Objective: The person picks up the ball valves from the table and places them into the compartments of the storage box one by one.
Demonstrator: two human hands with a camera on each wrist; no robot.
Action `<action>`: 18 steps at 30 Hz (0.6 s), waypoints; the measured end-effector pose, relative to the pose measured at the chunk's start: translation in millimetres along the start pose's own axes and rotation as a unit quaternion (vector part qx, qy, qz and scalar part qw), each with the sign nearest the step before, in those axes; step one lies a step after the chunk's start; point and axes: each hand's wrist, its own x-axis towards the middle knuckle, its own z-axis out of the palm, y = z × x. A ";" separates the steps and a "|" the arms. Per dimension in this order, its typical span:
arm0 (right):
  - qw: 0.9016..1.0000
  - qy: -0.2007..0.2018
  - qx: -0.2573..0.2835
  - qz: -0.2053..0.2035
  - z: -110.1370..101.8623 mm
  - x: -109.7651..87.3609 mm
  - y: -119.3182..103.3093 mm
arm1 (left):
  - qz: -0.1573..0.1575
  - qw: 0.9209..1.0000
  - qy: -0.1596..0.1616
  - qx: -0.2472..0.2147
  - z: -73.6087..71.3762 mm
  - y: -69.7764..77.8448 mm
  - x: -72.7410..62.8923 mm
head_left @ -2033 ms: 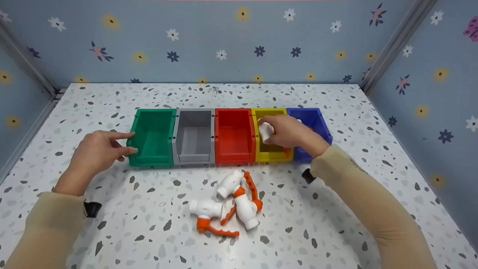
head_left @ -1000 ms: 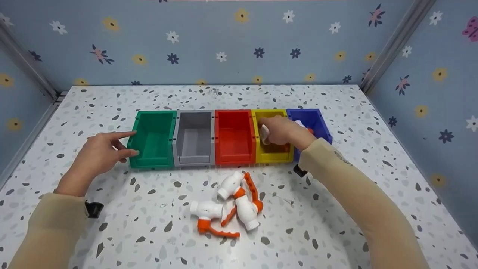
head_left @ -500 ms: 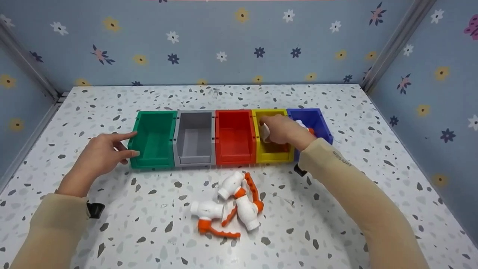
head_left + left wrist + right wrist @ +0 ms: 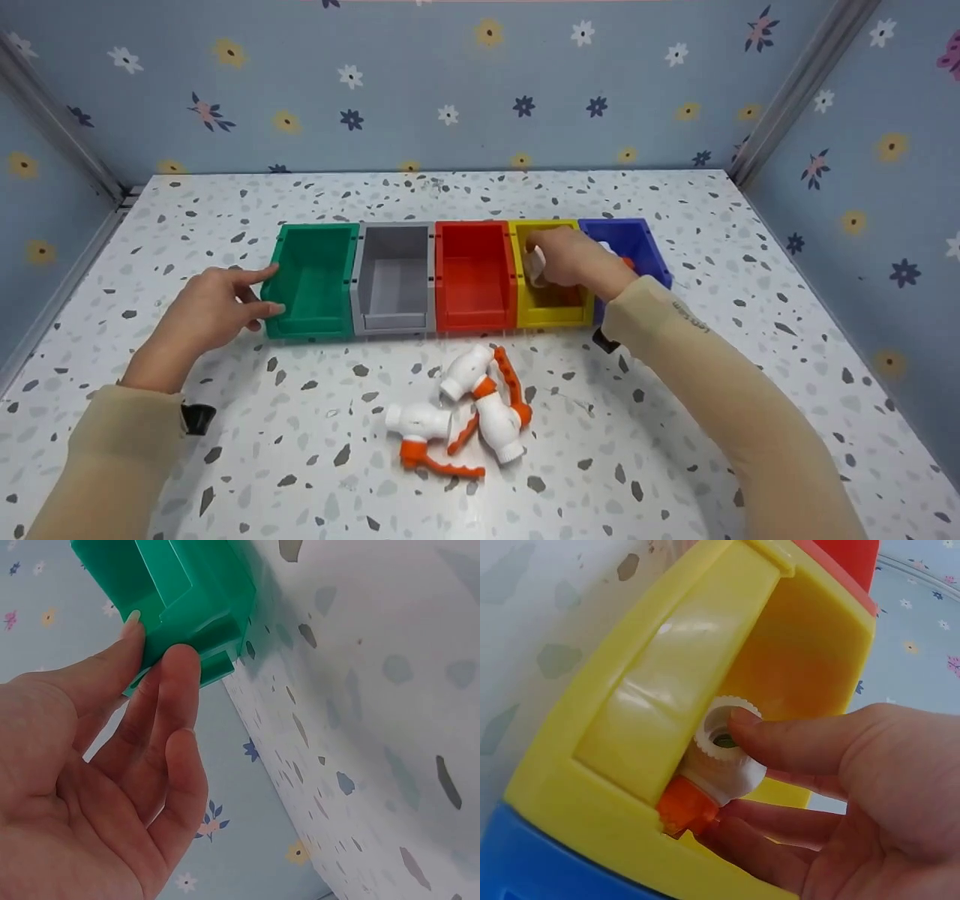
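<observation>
Five bins stand side by side in one row on the worktop (image 4: 300, 480): a green bin (image 4: 311, 327), a grey bin (image 4: 395, 322), a red bin (image 4: 478, 319), a yellow bin (image 4: 551, 318) and a blue bin (image 4: 616, 224). Three white valves with orange handles lie in a cluster in front of the row: an upper valve (image 4: 466, 371), a lower-left valve (image 4: 420, 421) and a right valve (image 4: 500, 429). A fourth, the held valve (image 4: 739, 774), is inside the yellow bin, where the right hand (image 4: 574, 259) grips it, thumb at its ribbed open end and the other fingers behind. The left hand (image 4: 214, 309) pinches the outer edge of the green bin between thumb and fingers.

From the head view the right hand covers most of the held valve, and its handle is largely out of sight. White and orange parts (image 4: 628, 263) show in the blue bin, mostly behind the right wrist, so their number cannot be told. Both sleeves are cut off by the lower border.

Compared with two seconds ago, the right hand and the held valve sit lower in the yellow bin; the three valves lie unchanged and the left hand keeps its place. Against half a second ago, hardly anything differs.
</observation>
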 end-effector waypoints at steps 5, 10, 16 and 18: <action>1.000 -0.002 0.024 0.008 0.3 -2.4 0.9 | -0.002 1.000 0.000 -0.004 1.4 0.9 0.2; 1.000 0.001 0.019 -0.001 1.1 -1.6 1.9 | -0.006 1.000 0.001 -0.004 2.2 1.3 -0.6; 1.000 0.008 0.015 -0.005 2.3 -0.3 2.8 | -0.007 1.000 0.000 0.004 1.1 1.8 0.1; 1.000 0.008 0.012 -0.007 2.7 -0.3 2.8 | -0.008 1.000 -0.002 0.008 0.5 2.0 0.4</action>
